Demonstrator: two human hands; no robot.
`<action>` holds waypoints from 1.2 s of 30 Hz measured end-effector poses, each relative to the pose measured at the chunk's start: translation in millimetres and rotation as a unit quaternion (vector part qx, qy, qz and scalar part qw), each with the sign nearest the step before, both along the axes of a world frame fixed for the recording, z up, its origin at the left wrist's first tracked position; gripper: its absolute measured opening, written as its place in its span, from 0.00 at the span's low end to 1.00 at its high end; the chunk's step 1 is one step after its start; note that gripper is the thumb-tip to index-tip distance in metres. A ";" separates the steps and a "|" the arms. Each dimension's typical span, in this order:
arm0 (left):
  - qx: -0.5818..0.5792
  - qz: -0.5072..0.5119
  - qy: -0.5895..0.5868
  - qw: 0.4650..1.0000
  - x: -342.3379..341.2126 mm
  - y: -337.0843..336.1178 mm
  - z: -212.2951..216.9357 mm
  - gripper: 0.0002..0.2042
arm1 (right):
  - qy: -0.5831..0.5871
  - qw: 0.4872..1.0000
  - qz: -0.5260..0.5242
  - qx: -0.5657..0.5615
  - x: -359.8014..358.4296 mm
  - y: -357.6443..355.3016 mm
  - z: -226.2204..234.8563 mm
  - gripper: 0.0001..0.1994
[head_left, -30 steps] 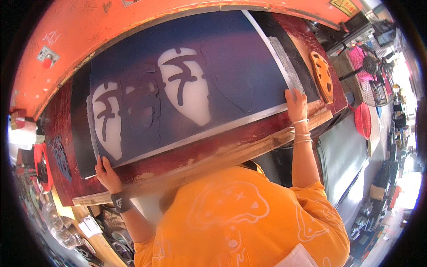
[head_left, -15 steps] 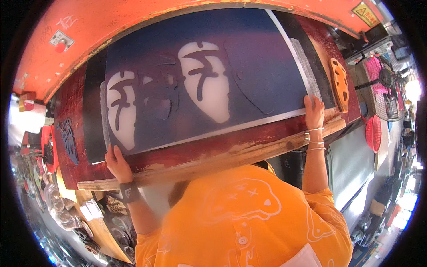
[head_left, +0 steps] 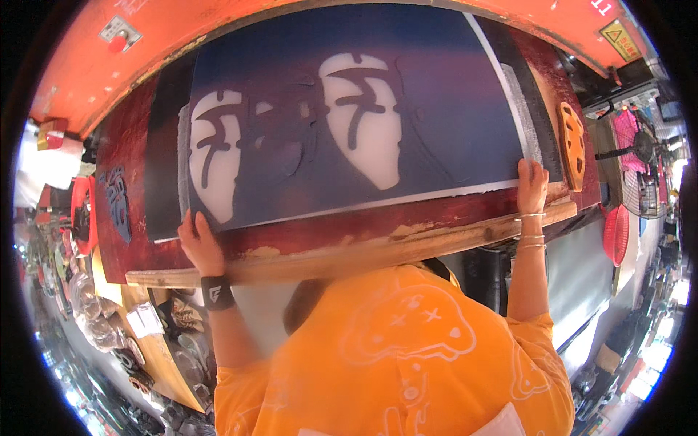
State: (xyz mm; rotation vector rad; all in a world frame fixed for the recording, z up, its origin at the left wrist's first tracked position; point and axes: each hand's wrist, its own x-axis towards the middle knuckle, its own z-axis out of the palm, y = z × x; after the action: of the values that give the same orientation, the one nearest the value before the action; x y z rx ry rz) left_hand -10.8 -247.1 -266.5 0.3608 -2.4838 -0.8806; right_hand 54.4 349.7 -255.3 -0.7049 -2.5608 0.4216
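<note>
**A:** Where is the sheet now?

**B:** The dark blue sheet [head_left: 436,123] lies flat on the worn red board [head_left: 327,232], above the wooden ledge [head_left: 363,254]. It has two pale sole-shaped patches [head_left: 363,116] in it. I have both hands at its lower edge.

**A:** How are they gripping?

**B:** My right hand [head_left: 532,185] is at the lower right corner, fingers straight and laid flat against the sheet, pressing rather than pinching. My left hand [head_left: 200,247] is at the lower left corner with its back toward the camera. Its fingers reach over the edge, but I cannot tell whether they pinch the sheet or only rest on it.

**A:** How do you expect it to handle?

**B:** I judge it thin, light and floppy, since it is very wide for its thickness and follows the board closely. Held by one corner it would likely sag or crease, so the two lower corners, well apart, seem the best hold. The surface looks smooth, perhaps slippery under flat fingers.

**A:** Anything close by?

**B:** An orange perforated piece [head_left: 572,145] sits just beyond the right edge, apart from my hand.
</note>
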 end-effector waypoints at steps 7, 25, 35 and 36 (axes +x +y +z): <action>-0.002 -0.005 0.023 1.000 2.1 2.5 -2.7 0.19 | 0.016 1.000 -0.009 0.006 -5.8 12.2 -6.4 0.26; 0.085 -0.143 -0.045 0.985 11.4 2.7 23.3 0.36 | 0.039 0.980 0.193 0.005 24.0 -0.7 16.8 0.35; 0.048 -0.149 -0.038 0.987 9.5 3.0 17.6 0.39 | -0.033 0.985 0.156 -0.068 24.5 9.9 25.0 0.41; 0.041 -0.155 -0.039 0.986 9.7 2.4 17.3 0.39 | -0.035 0.984 0.151 -0.084 25.1 8.3 26.2 0.41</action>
State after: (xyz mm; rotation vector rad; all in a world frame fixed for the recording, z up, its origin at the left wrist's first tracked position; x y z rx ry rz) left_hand -1.1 -244.7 -249.2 0.0324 -2.6241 -1.1141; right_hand 79.5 358.0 -229.0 -0.3903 -2.7295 0.7297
